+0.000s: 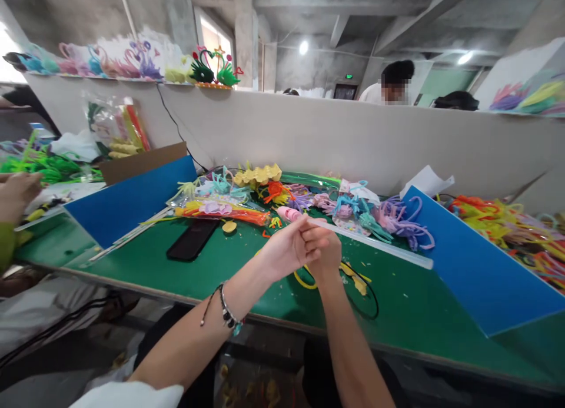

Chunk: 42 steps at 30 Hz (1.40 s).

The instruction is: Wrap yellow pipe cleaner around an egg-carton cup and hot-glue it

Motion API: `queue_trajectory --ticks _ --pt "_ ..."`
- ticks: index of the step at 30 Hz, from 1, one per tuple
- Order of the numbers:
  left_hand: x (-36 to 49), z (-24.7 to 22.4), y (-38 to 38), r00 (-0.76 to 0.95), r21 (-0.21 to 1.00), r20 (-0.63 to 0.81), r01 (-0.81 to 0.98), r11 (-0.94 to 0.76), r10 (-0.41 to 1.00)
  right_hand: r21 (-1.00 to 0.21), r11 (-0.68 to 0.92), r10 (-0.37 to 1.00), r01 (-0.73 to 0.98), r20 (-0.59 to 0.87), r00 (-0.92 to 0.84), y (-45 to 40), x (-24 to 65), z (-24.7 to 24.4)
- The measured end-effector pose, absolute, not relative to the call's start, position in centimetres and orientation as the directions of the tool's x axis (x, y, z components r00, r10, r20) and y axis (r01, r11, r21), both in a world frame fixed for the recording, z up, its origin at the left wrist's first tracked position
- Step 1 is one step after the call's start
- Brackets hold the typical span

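Note:
My left hand [289,249], with a bracelet on the wrist, is closed. Its curled fingers lie against my right hand, and what they hold is hidden. My right hand [327,252] wraps round a pink hot glue gun [289,214], whose front end shows beyond the fingers. A long translucent glue stick [379,241] reaches out to the right from behind that hand. Below both hands, a yellow pipe cleaner [305,280] curves over the green table. A black cord [376,305] loops beside my right wrist, near yellow scraps [358,281].
Blue panels stand at left [132,199] and right [494,266]. A phone [193,239] and a small yellow disc [229,226] lie to the left. Bundled pipe cleaners [392,216] and a yellow egg tray [258,174] fill the back. Another person's hand [17,193] is at far left.

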<state>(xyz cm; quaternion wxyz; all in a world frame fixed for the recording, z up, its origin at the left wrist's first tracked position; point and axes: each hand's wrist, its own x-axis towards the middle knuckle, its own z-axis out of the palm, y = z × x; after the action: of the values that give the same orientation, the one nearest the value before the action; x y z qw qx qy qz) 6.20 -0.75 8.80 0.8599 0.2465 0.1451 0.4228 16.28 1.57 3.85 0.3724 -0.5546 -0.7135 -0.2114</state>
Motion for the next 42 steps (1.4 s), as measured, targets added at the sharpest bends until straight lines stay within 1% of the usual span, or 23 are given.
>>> queue_trajectory --ticks 5,9,12,14,16,18,19,20,21,22,23,24,26,28,30,33,36,39,41,42 --pt "6.2 9.8 -1.1 0.561 0.489 -0.041 -0.711 0.506 0.827 -0.011 0.289 0.753 0.957 0.621 -0.22 0.1 15.8 5.6" --pt "5.3 10.9 -1.1 0.499 0.459 -0.034 -0.762 0.457 0.866 0.017 0.316 0.81 0.949 0.515 -0.279 -0.5 14.8 7.5" --pt "4.7 11.7 -1.5 0.488 0.521 -0.039 -0.735 0.435 0.872 -0.002 0.309 0.842 0.951 0.465 -0.273 -0.5 14.1 8.9" --pt "4.1 11.9 -2.3 0.51 0.628 -0.011 -0.666 0.402 0.86 -0.021 0.297 0.857 0.955 0.447 -0.256 -0.4 14.0 9.5" --pt "3.0 11.6 -3.1 0.56 0.78 0.06 -0.543 0.312 0.826 -0.04 0.275 0.865 0.961 0.447 -0.229 -0.2 14.2 9.9" --pt "1.4 10.8 -3.7 0.613 0.909 0.155 -0.395 0.13 0.775 -0.061 0.236 0.869 0.97 0.46 -0.183 0.0 14.8 10.0" --pt "0.4 10.1 -3.7 0.574 0.942 0.195 -0.336 0.012 0.795 -0.071 0.21 0.87 0.975 0.468 -0.153 0.0 15.2 9.9" --pt "-0.6 9.3 -3.6 0.505 0.963 0.228 -0.242 -0.117 0.832 -0.08 0.182 0.872 0.98 0.474 -0.123 0.1 15.7 9.9" --pt "-1.4 8.4 -3.3 0.414 0.968 0.249 -0.084 -0.235 0.875 -0.089 0.153 0.872 0.984 0.482 -0.091 0.1 16.2 9.7" --pt "-2.1 7.3 -2.8 0.326 0.943 0.258 0.121 -0.31 0.91 -0.099 0.124 0.868 0.987 0.493 -0.06 0.1 16.6 9.5" --pt "-2.6 6.1 -2.3 0.247 0.887 0.27 0.311 -0.34 0.93 -0.111 0.099 0.861 0.989 0.508 -0.029 0.0 17.1 9.3" --pt "-2.9 4.9 -1.6 0.229 0.865 0.256 0.379 -0.328 0.939 -0.126 0.077 0.849 0.989 0.529 0.001 0.0 17.4 9.1" --pt "-2.9 2.5 -0.3 0.258 0.82 0.19 0.49 -0.298 0.947 -0.159 0.038 0.824 0.987 0.563 0.059 -0.1 18.0 8.5" --pt "-2.5 0.4 0.8 0.296 0.795 0.145 0.533 -0.289 0.944 -0.191 0.004 0.821 0.982 0.562 0.106 -0.1 18.3 7.8" --pt "-2.2 -1.0 1.5 0.322 0.78 0.107 0.559 -0.28 0.941 -0.216 -0.02 0.84 0.976 0.526 0.134 -0.1 18.5 6.8" --pt "-2.1 -2.1 2.1 0.326 0.771 0.081 0.578 -0.266 0.942 -0.223 -0.015 0.876 0.975 0.467 0.121 0.2 18.9 5.0" --pt "-2.2 -2.4 2.1 0.275 0.743 0.09 0.622 -0.248 0.957 -0.246 0.034 0.865 0.969 0.492 0.095 0.5 19.4 3.4" --pt "-2.3 -2.4 1.8 0.191 0.723 0.134 0.653 -0.228 0.972 -0.293 0.15 0.823 0.944 0.566 0.045 0.7 19.8 2.7" --pt "-2.3 -2.4 1.4 0.112 0.725 0.16 0.661 -0.194 0.981 -0.283 0.23 0.79 0.931 0.613 -0.008 0.6 19.8 2.5" --pt "-2.2 -2.4 1.2 0.078 0.722 0.179 0.667 -0.184 0.981 -0.253 0.258 0.765 0.932 0.643 -0.037 0.5 19.7 2.3"
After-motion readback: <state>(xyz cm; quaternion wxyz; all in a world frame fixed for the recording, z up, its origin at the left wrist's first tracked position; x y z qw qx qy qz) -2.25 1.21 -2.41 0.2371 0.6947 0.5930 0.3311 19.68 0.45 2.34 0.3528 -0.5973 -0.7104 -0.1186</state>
